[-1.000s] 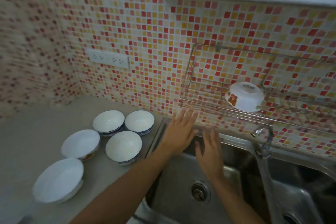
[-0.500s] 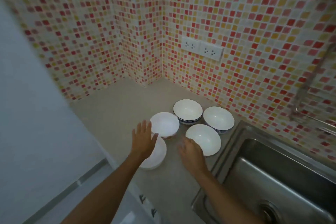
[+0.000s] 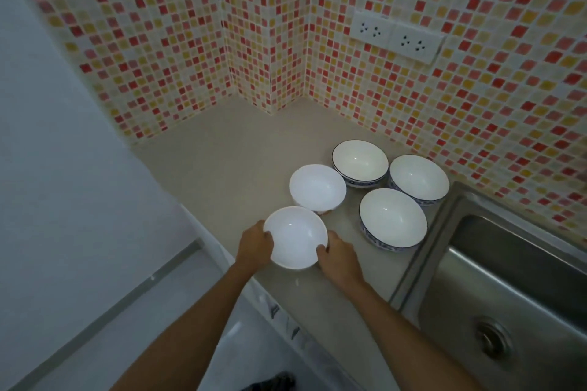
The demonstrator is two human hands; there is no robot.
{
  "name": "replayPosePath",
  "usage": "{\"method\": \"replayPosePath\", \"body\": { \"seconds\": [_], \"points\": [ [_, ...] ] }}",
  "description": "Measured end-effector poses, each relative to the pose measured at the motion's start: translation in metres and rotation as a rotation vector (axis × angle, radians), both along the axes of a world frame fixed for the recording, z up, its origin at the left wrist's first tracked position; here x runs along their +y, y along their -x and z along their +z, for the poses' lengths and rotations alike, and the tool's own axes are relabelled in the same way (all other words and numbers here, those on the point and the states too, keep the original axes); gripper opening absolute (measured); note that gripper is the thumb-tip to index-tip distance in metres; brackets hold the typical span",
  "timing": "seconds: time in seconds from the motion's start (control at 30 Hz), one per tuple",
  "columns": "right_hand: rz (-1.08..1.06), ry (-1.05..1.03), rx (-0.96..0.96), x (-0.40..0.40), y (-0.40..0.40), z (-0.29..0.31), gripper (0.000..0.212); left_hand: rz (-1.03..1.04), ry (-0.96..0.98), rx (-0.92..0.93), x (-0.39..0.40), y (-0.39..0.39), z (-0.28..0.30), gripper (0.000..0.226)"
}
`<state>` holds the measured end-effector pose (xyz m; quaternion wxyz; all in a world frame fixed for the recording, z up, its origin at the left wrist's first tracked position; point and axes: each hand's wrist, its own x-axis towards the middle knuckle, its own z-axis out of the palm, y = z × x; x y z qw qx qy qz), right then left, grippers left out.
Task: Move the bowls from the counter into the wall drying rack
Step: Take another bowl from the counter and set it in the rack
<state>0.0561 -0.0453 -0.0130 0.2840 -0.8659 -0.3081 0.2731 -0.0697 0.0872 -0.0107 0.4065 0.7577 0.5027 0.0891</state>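
Both hands clasp the nearest white bowl (image 3: 295,236) at the bench (image 3: 228,174) edge — the left hand (image 3: 255,246) curled on its left rim, the right hand (image 3: 340,259) on its right rim. Just beyond the hands sits a second plain white bowl (image 3: 317,189). Past the right hand stand three blue-rimmed bowls (image 3: 393,220) — close together, beside the steel sink (image 3: 508,289).

The nearest bowl (image 3: 295,236) sits on the counter (image 3: 228,168) between the fingers (image 3: 266,236) of both hands; a second bowl (image 3: 317,188) lies just beyond them, three bowls (image 3: 393,218) to their right, the sink (image 3: 508,295) farther right
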Motion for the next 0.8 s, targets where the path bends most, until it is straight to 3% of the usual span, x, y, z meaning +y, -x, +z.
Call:
{"method": "replayPosePath", "body": {
  "seconds": [0.13,0.27,0.43,0.57,0.8],
  "points": [
    [-0.073,-0.048,0.009,-0.011,-0.004,0.003,0.028,0.04,0.093,-0.114,-0.01,-0.005,0.015,0.043],
    [-0.157,-0.16,-0.02,-0.03,-0.018,0.02,0.012,0.07,0.161,-0.248,-0.026,-0.029,0.036,0.03],
    [-0.285,-0.24,-0.064,-0.073,-0.053,0.052,0.03,-0.034,0.319,-0.401,-0.057,-0.089,0.069,0.039],
    [-0.397,-0.263,-0.1,-0.121,-0.087,0.072,0.041,-0.037,0.521,-0.517,-0.101,-0.143,0.092,0.022],
    [-0.554,-0.29,-0.231,-0.214,-0.135,0.094,0.031,-0.234,0.769,-0.552,-0.185,-0.208,0.118,0.03]
  ]
}}
